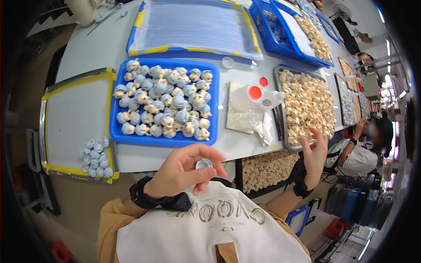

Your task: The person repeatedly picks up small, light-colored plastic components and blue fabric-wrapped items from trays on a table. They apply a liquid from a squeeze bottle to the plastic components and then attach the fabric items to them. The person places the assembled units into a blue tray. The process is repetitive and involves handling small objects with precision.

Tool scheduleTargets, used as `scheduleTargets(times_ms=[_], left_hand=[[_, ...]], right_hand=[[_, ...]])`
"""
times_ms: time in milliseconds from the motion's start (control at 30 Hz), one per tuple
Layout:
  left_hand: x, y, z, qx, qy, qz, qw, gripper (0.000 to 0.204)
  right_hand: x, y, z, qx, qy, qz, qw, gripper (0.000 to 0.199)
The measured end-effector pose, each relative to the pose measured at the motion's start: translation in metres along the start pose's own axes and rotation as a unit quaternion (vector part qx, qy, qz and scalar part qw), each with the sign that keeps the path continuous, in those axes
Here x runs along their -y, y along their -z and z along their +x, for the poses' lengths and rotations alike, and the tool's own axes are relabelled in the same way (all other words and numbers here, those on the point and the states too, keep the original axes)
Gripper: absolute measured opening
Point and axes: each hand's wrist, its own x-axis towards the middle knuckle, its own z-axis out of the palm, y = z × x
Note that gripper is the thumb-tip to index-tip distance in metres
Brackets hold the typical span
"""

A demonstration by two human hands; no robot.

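Observation:
My left hand (184, 168) is held close to my chest, its fingers curled around a small round clear cap (204, 164). My right hand (315, 154) is raised with fingers spread, empty, at the near edge of a metal tray (278, 87) filled with small cream-coloured figurine parts. A blue tray (115, 127) full of small figurine heads with pale blue hair lies on the table in front of my left hand. Between the two trays stand two squeeze bottles, one with a red cap (247, 96) and one lying tipped (272, 100).
A metal tray (74, 114) edged in yellow tape at left holds a small cluster of blue hair pieces (96, 157). More blue bins (280, 44) and trays run down the long table. A covered tray (193, 26) lies behind. Another person (368, 144) sits at right.

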Motion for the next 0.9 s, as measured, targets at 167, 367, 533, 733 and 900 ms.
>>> scheduleTargets(times_ms=[167,367,533,733,900], left_hand=[[-0.001,0.004,0.005,-0.011,-0.012,0.052,0.999,0.022],[0.016,0.003,0.01,-0.029,-0.1,-0.027,0.994,0.041],[0.008,0.009,0.005,0.05,-0.04,-0.017,0.998,0.041],[0.013,0.009,0.006,0.071,0.005,-0.018,0.997,0.036],[0.014,0.007,0.004,0.066,-0.005,0.009,0.998,0.027]], right_hand=[[-0.012,-0.017,0.001,0.038,-0.025,0.024,0.999,0.03],[-0.018,-0.026,0.008,0.025,-0.033,0.081,0.996,0.022],[0.0,-0.018,0.005,-0.05,-0.015,0.077,0.996,0.02],[0.124,0.001,-0.04,0.151,0.24,0.535,0.796,0.029],[0.145,-0.026,-0.039,0.145,0.413,0.382,0.814,0.033]])
